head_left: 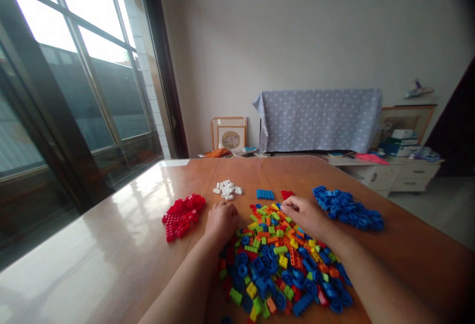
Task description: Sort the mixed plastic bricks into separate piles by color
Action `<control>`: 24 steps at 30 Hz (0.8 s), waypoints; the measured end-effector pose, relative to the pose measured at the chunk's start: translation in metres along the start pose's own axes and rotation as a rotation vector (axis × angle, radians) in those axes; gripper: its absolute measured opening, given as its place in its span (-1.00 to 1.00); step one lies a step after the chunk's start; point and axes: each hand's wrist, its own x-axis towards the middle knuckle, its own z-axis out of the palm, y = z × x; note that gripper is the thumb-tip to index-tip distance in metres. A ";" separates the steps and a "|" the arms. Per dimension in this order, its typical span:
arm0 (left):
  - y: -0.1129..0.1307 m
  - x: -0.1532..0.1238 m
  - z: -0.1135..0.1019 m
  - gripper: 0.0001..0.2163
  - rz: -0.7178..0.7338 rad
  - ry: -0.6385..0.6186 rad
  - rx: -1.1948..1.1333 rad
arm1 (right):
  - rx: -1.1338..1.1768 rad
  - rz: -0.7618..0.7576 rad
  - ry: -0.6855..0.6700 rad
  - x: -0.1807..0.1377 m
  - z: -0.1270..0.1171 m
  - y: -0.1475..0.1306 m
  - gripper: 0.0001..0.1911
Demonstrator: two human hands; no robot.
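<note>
Cannot tell whether gripping anything, with left hand (222, 219) at ten o'clock and right hand (302, 210) at one o'clock of mixed bricks (283, 261).

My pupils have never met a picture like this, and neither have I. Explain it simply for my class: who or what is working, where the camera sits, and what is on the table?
There is no machine here: a person works with two bare hands. The single picture comes from a camera worn on the person's head, looking forward and down, so the forearms reach in from the bottom.

On the brown table lies a large mixed heap of coloured toy bricks. Around it are a red pile, a white pile, a blue pile, a small blue row and a little red group.

The left hand rests beside the mixed heap, fingers curled; the right hand is at its far edge. Whether either holds a brick cannot be seen.
</note>
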 end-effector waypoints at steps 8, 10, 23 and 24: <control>0.040 -0.009 -0.002 -0.74 0.171 -0.092 -0.690 | 0.050 -0.037 -0.009 -0.004 -0.001 -0.020 -0.72; 0.043 -0.011 -0.001 -0.68 0.153 -0.094 -0.662 | 0.050 -0.037 -0.009 -0.003 0.000 -0.019 -0.72; 0.041 -0.016 -0.001 -0.62 0.168 -0.167 -0.168 | 0.037 -0.059 -0.016 -0.003 0.005 -0.014 -0.71; 0.041 -0.015 0.000 -0.62 0.167 -0.152 -0.182 | 0.036 -0.061 -0.015 -0.003 0.005 -0.014 -0.71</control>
